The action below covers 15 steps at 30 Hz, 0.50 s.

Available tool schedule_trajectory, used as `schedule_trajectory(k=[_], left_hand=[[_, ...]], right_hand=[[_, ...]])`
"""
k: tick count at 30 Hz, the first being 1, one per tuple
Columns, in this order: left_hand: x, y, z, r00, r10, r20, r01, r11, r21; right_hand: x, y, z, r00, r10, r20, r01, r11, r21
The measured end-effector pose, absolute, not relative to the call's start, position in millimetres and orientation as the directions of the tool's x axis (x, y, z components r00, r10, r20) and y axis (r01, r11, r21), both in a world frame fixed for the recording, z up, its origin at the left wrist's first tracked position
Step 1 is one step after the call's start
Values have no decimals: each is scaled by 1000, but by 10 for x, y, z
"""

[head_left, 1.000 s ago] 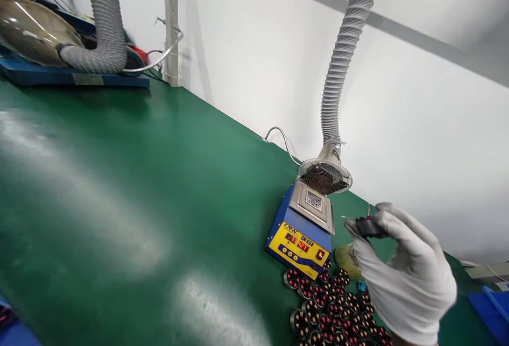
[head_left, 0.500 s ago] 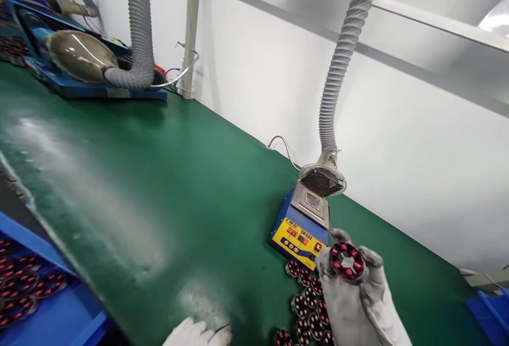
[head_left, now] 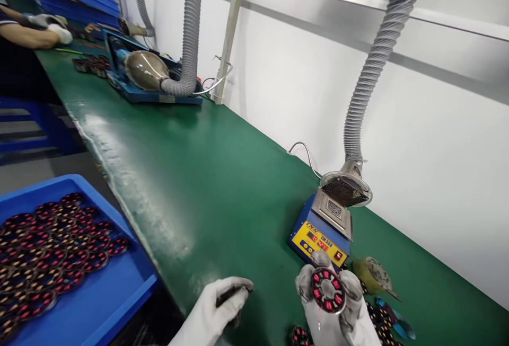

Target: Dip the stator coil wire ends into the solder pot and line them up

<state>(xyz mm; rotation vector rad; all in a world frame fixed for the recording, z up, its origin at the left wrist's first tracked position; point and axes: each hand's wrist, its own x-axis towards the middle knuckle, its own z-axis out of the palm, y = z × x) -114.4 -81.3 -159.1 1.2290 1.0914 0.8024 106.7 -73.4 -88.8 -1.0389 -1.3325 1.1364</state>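
My right hand [head_left: 338, 314], in a white glove with grey-stained fingertips, grips a round motor stator [head_left: 328, 289] with red-wound coils and faces it up towards me. A thin reddish wire end hangs below it. Just beyond is a blue and yellow solder pot [head_left: 322, 229] with a lit red display. My left hand [head_left: 218, 306], gloved too, is over the green bench to the left, thumb and fingers curled together. Whether the dark patch between them is an object or stained glove, I cannot tell. Another stator [head_left: 299, 335] sits below the right hand.
A blue tray [head_left: 119, 293] with many stators lies at the bench's left edge. A fume hose [head_left: 368, 70] ends in a hood above the solder pot. Right of it stand a greenish cup [head_left: 371, 276] and more stators [head_left: 382, 319]. A co-worker's gloved hands [head_left: 51, 27] show far left.
The view has swung left, bringing more of the tray and the co-worker into sight. My left hand has come further into view, its fingers curled. The right hand still holds a stator.
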Motion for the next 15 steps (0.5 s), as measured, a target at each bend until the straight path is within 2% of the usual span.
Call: schedule_trajectory(k=[2, 3, 5, 7, 9, 11, 13, 15], left_hand=[[-1192, -908, -1394, 284, 958, -31, 77, 10, 997], [-1211, -947, -1277, 277, 954, 113, 97, -144, 985], [-1235, -982, -1046, 328, 855, 402, 148, -467, 871], [-1243, -965, -876, 405, 723, 560, 218, -671, 709], [-1254, -934, -800, 434, 649, 624, 320, -759, 567], [-1290, -936, -805, 423, 646, 636, 443, -759, 476], [-1366, -986, -858, 413, 699, 585, 559, -701, 443], [-1490, -1068, -933, 398, 785, 475, 658, -605, 449]], right_hand=[[965, -772, -900, -84, 989, 124, -30, 122, -992], [916, -784, -913, -89, 991, 100, -52, 95, -994], [845, -777, -946, -101, 993, 56, -131, 42, -990], [812, -733, -980, -151, 989, 0, -219, -33, -975], [770, -683, -1017, -262, 962, -76, -237, -141, -961], [661, -669, -1070, -333, 929, -163, -198, -238, -951], [473, -712, -1146, -356, 912, -204, -185, -283, -941], [256, -795, -1236, -375, 907, -192, -190, -278, -942]])
